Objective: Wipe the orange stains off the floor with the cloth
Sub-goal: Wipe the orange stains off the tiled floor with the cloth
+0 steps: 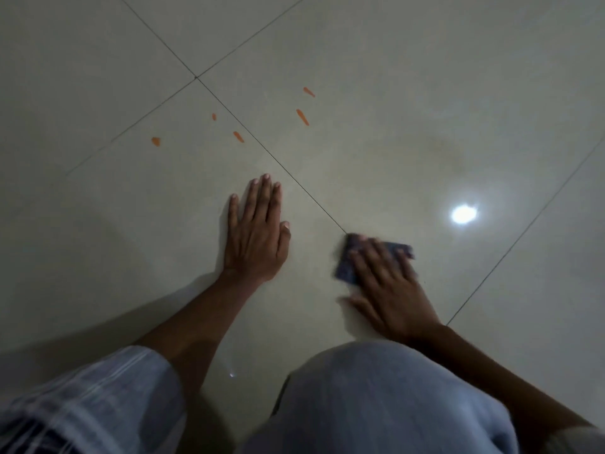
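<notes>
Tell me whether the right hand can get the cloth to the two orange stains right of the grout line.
Probably yes. The right hand presses the cloth flat on bare floor, and nothing lies between it and those stains. The left hand rests off to the side.

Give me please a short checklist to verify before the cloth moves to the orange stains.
1. Cloth under right hand, fingers flat on it: ok.
2. Left hand flat on the floor as support: ok.
3. Orange stains in view, five, all beyond both hands: ok.
4. Cloth touching any stain: not ok, it is apart from them.
5. Cloth damp or dry: cannot tell.
</notes>
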